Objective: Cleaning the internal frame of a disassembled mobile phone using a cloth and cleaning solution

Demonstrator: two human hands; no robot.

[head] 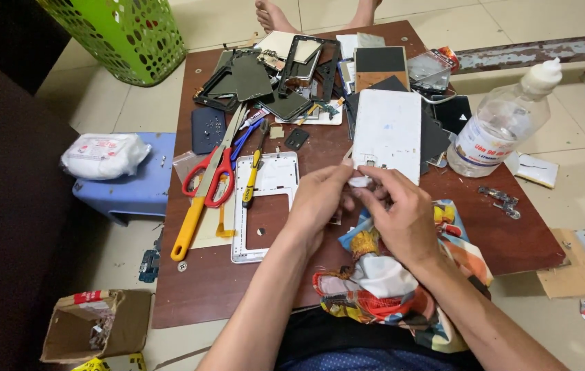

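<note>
A person sits at a low brown table [505, 240], seen from their own head looking down. Both hands meet just above the table's near half. The left hand [320, 196] is curled, its fingertips pinching a small white wad [360, 182], likely cotton or tissue, though it is too small to be sure. The right hand [402, 220] is also partly closed, its thumb and forefinger touching the same wad from the other side. Just beyond the fingers lies a flat white phone back cover [388, 134], its near edge almost under the wad. Beneath the right wrist sits a crumpled, brightly patterned cloth [388, 282]. To the left of the left hand lie a white tablet frame [265, 206], a yellow-handled screwdriver [251, 175], red-handled scissors [210, 175] and a long yellow-handled tool [193, 223]. Beyond the hands is a heap of dark phone screens and frames [285, 75]. Well to the right of the right hand stands a clear plastic bottle [502, 130] with a white cap. A likely risk: the hands work close to loose small parts, so a careless sweep of the wrist or cloth could scatter them, and the bottle could tip if knocked.
</note>
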